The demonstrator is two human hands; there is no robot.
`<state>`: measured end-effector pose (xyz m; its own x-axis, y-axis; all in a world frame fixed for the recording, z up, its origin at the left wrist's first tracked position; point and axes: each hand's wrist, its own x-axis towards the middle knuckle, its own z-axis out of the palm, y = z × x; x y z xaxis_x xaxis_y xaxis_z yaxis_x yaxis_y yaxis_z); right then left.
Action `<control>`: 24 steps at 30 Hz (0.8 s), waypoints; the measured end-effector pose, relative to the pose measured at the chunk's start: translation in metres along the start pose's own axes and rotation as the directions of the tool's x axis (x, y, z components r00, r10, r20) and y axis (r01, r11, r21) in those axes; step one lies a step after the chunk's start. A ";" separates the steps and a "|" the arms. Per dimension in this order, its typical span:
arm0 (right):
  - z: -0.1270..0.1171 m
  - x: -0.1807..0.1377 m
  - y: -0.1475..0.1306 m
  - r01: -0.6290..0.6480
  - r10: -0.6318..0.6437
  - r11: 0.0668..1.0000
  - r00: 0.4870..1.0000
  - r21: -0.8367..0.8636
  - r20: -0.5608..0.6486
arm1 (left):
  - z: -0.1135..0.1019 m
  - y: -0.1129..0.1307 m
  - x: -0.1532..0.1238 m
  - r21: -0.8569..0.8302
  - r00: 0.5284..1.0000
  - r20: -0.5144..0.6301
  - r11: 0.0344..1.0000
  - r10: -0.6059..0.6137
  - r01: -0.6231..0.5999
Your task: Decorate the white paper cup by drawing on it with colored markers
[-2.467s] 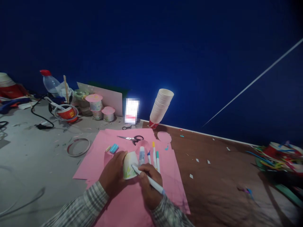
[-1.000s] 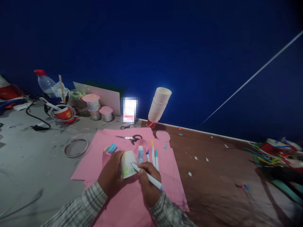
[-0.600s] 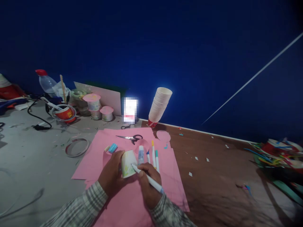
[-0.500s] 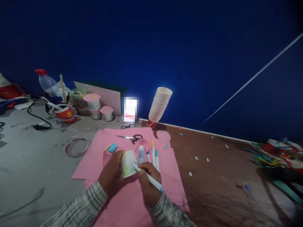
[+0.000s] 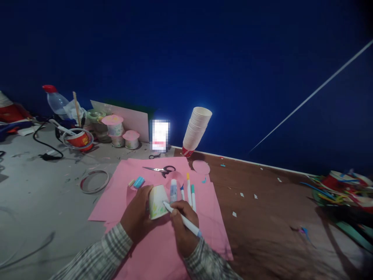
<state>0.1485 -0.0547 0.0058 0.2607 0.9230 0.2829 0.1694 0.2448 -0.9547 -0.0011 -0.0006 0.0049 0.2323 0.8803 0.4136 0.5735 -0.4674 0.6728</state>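
Note:
My left hand (image 5: 140, 214) grips a white paper cup (image 5: 158, 198) from its left side; green and yellow strokes mark the cup's wall. In my right hand (image 5: 185, 225) is a white felt-tip pen (image 5: 189, 224) with a pale blue end, its tip at the cup's right side. Pink paper sheets (image 5: 116, 202) lie under both hands. Just beyond them are a glue stick (image 5: 173, 189), a yellow-tipped marker (image 5: 188, 186), a teal-capped marker (image 5: 193, 196), a blue eraser-like block (image 5: 139, 182) and black-handled scissors (image 5: 163, 170).
A tall stack of paper cups (image 5: 196, 130) leans near the blue wall. Pink-topped cups (image 5: 131, 140) stand at the back left, by a red cup (image 5: 80, 140) and a bottle (image 5: 56, 103). A tape roll (image 5: 94, 181) lies left; paper scraps (image 5: 234, 214) dot the brown surface.
The pen tip has shifted very slightly on the cup's wall, and more green strokes seem to show near the rim. Both hands keep nearly the same place.

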 end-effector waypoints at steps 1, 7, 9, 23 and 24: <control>0.000 -0.001 0.000 0.014 -0.014 1.000 1.000 -0.006 0.005 | 0.000 -0.001 0.000 0.004 1.000 0.002 1.000 0.005 -0.005; 0.000 -0.004 -0.001 0.111 -0.111 0.994 0.994 0.006 0.000 | 0.001 -0.004 -0.002 0.015 0.999 -0.025 0.999 0.039 -0.039; 0.001 -0.003 0.002 0.041 -0.039 0.998 0.998 0.057 -0.040 | 0.001 -0.001 -0.002 -0.009 1.000 -0.027 1.000 0.007 -0.007; 0.002 0.007 0.009 0.118 -0.123 0.992 0.983 -0.038 -0.137 | 0.001 -0.004 -0.006 -0.135 0.988 -0.007 0.979 -0.155 0.152; 0.001 0.006 0.007 0.132 -0.138 0.989 0.985 -0.061 -0.103 | 0.001 -0.004 -0.006 -0.131 0.988 -0.012 0.980 -0.154 0.151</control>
<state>0.1505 -0.0469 0.0012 0.3311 0.8450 0.4198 0.2598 0.3461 -0.9015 -0.0041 -0.0038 -0.0011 0.1313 0.9409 0.3123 0.4943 -0.3352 0.8020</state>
